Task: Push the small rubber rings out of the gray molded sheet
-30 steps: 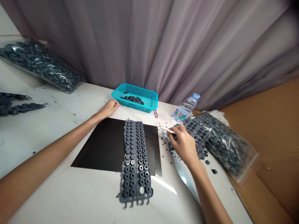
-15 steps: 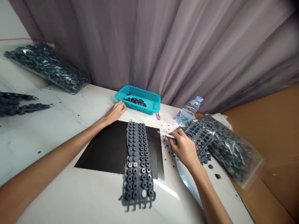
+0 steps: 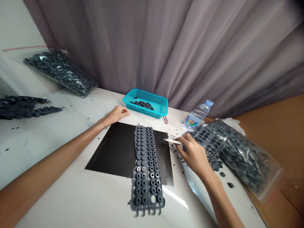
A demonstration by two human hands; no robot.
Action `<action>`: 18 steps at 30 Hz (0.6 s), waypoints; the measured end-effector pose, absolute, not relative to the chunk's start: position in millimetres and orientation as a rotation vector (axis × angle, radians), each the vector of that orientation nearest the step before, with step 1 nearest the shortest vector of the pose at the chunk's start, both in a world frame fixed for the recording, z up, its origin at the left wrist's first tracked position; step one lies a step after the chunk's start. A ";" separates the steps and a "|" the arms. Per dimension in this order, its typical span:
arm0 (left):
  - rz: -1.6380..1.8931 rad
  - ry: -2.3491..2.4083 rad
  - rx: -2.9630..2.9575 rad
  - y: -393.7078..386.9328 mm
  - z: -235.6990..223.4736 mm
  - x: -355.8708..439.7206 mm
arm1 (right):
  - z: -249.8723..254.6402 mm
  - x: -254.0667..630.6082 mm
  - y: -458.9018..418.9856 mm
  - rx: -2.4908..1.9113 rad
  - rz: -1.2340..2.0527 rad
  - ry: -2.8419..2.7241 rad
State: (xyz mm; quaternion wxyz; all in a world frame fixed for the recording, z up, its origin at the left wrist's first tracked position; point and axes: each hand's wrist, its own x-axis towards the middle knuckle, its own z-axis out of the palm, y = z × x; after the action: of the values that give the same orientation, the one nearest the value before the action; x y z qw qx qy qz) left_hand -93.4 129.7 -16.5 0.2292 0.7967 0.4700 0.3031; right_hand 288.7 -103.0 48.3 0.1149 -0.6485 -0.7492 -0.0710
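Observation:
My right hand [image 3: 193,155] is closed around a slim white pen-like tool [image 3: 173,141] with a reddish tip, which points left over the edge of a black mat [image 3: 109,152]. Left of that tip lies a long dark grey rubber sheet [image 3: 147,164] with rows of round ring-shaped parts and one open hole near its front end. The sheet rests partly on the mat and overhangs it toward me. Beyond the mat's far left corner, my left hand [image 3: 118,114] rests on the table with its fingers curled together; whatever may be between them is hidden.
A turquoise basket [image 3: 147,111] holding small dark parts stands at the back. On the right are a water bottle [image 3: 197,114], more rubber sheets [image 3: 209,139] and a filled plastic bag [image 3: 249,161]. Another filled bag [image 3: 61,72] and dark sheets [image 3: 19,107] lie left.
The whole view has shifted, so things appear farther right. My left hand has drawn back slightly from the basket. My right hand still holds the white tool beside the sheet.

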 end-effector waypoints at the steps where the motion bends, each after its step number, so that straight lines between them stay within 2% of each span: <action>1: 0.839 1.291 2.185 129.5 -16.5 -93.6 | 48.0 288.8 -102.9 -1.889 -0.211 -2.202; 18: 0.823 1.224 2.258 122.9 -17.0 -86.0 | 43.8 291.1 -102.6 -1.833 -0.218 -2.258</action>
State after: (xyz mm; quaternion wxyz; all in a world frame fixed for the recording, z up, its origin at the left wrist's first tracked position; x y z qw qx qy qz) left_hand -86.0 122.9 -17.0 0.2206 0.8166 0.4426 0.2975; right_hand 291.1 -102.6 43.8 0.1124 -0.6245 -0.7694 -0.0743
